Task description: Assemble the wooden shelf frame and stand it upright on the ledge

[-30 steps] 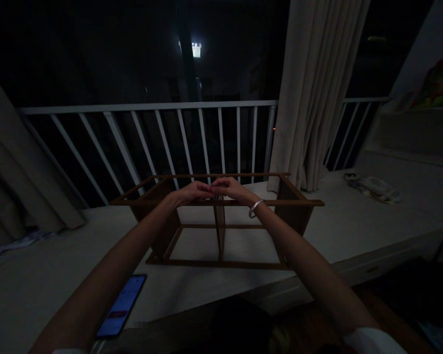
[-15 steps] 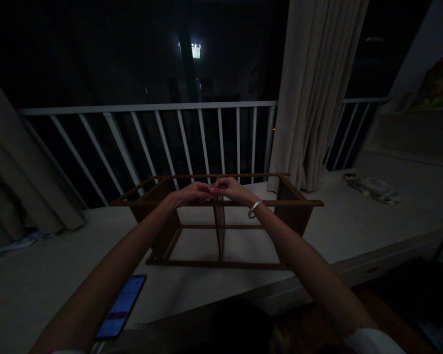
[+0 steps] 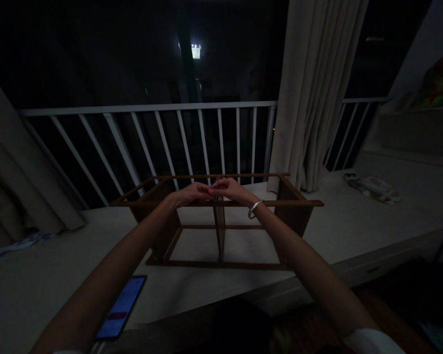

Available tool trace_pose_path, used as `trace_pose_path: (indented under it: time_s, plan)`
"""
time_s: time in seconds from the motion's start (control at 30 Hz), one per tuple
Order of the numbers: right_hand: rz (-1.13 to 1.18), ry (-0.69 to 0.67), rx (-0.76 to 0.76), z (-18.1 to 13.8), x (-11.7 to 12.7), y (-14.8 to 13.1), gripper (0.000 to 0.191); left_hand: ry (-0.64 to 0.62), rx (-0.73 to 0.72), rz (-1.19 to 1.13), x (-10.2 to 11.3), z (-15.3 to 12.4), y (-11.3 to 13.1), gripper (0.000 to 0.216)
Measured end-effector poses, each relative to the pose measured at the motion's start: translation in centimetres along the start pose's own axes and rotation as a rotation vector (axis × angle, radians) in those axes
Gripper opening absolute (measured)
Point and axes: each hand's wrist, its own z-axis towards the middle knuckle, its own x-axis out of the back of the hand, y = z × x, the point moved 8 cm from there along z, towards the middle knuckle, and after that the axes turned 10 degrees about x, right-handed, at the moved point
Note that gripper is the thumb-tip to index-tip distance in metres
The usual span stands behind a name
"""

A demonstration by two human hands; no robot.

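Observation:
A brown wooden rack [image 3: 221, 265] with a middle shelf panel [image 3: 219, 226] lies on its side on the pale ledge. Over its upper front rail, at the middle, my left hand [image 3: 195, 191] and my right hand [image 3: 231, 189] meet fingertip to fingertip. Both hands are closed in a pinch close above the middle panel. Whatever lies between the fingers is too small and dark to make out. A silver bangle [image 3: 256, 209] circles my right wrist.
A lit phone [image 3: 121, 307] lies on the ledge [image 3: 192, 290] beside my left forearm. White railings [image 3: 151, 106] and a dark window stand behind the rack. Curtains [image 3: 310, 98] hang at both sides. A crumpled cloth item [image 3: 372, 189] rests on the right.
The fingers have shifted very slightly where they meet. The rack, the phone and both arms stay in the same places.

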Motion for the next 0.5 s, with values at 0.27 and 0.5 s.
trace_pose_path:
  time_s: [0.27,0.5]
  plan:
    - [0.030,-0.021,0.012,0.06,-0.18,-0.28,0.026,0.006,-0.005,0.017,-0.03,-0.08,0.12,0.021]
    - [0.001,-0.006,0.042,0.19,0.01,-0.07,0.026,0.022,-0.008,0.032,0.17,0.05,-0.01,0.024]
